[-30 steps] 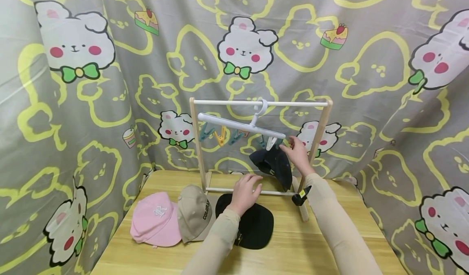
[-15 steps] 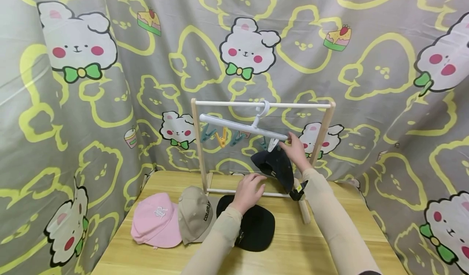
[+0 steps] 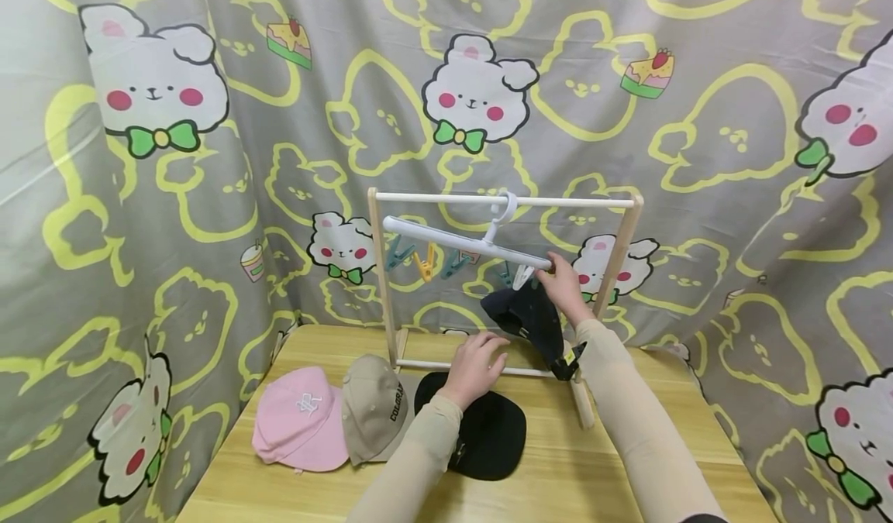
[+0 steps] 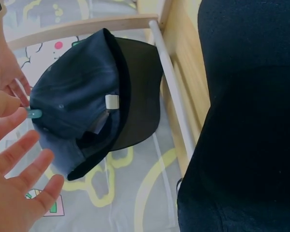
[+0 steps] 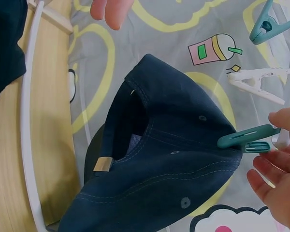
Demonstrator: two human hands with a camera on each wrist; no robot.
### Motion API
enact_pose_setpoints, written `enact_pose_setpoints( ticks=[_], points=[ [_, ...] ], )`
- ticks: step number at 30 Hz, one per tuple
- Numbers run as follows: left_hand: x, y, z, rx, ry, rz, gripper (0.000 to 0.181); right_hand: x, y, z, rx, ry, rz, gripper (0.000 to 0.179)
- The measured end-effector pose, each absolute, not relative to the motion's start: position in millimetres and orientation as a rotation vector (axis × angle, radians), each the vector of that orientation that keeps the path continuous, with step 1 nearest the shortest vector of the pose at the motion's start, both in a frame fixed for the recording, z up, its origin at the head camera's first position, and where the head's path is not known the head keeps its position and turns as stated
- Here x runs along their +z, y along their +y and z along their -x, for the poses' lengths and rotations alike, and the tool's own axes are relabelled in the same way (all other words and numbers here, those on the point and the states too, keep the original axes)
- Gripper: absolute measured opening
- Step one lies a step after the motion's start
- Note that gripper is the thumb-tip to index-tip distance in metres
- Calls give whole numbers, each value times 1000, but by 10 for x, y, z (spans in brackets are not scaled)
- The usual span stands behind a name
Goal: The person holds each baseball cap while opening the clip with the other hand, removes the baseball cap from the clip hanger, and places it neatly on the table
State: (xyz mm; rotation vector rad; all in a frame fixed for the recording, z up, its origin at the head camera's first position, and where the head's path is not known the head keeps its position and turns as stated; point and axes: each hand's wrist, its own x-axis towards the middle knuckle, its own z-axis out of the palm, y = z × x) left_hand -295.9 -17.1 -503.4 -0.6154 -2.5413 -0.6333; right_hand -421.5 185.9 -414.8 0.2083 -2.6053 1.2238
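A navy cap [image 5: 183, 159] hangs from the right end of a white clip hanger [image 3: 467, 242], held by a teal clip [image 5: 246, 138] at its crown. My right hand [image 3: 563, 289] is at that end of the hanger, thumb and fingers around its tip just beside the teal clip. My left hand [image 3: 477, 366] hovers with loosely spread fingers over a black cap [image 3: 491, 434] on the table, and holds nothing. The left wrist view shows its fingers [image 4: 36, 166] apart from the hanging cap.
The hanger hooks on the top bar of a wooden rack [image 3: 380, 275]. Other teal clips, a yellow clip [image 3: 424, 262] and a white clip [image 3: 522, 276] hang from it. A pink cap [image 3: 300, 418] and a beige cap [image 3: 373, 411] lie on the table [image 3: 558, 484] at left.
My right hand has closed in from beside the hanger's right end onto it. My left hand has barely moved. The view has shifted slightly.
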Motion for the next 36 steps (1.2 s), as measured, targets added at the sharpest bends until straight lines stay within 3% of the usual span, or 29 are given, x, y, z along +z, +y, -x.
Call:
enact_pose_setpoints(
  ticks=[16, 36],
  points=[
    [-5028, -135, 2929, -639, -2517, 657, 24, -4137, 1946, 4144, 1096, -2547, -267, 34],
    [-4993, -39, 2933, -616, -2419, 774, 34, -4054, 1942, 3984, 1066, -2496, -321, 33]
  ],
)
